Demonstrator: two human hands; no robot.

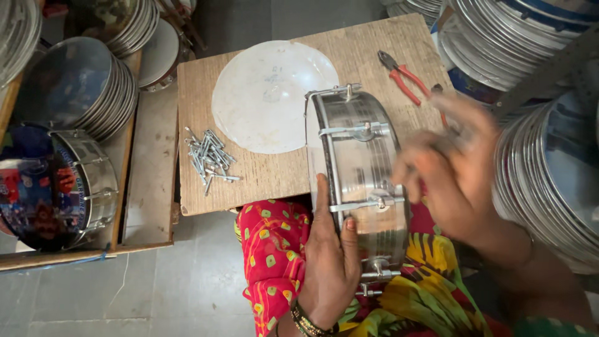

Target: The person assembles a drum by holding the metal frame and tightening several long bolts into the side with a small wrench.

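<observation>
Drum (359, 171) held on edge over the person's lap, beside the board (262, 181).
Left hand (327, 249) grips its rim to steady it; right hand (455, 175) blurs at the far side, fingers unclear. Pliers (402, 76) and bolts (209, 156) lie on that board.

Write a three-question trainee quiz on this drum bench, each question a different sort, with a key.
1. True or false: the left hand grips the shiny metal drum shell standing on edge.
2. Which lies nearest the pile of small silver bolts? A) the red-handled pliers B) the round white drum skin
3. Fill in: the drum skin lies flat on a wooden ____.

Key: 1 true; 2 B; 3 board. The right hand is motion-blurred, so nothing is asked about it.
</observation>
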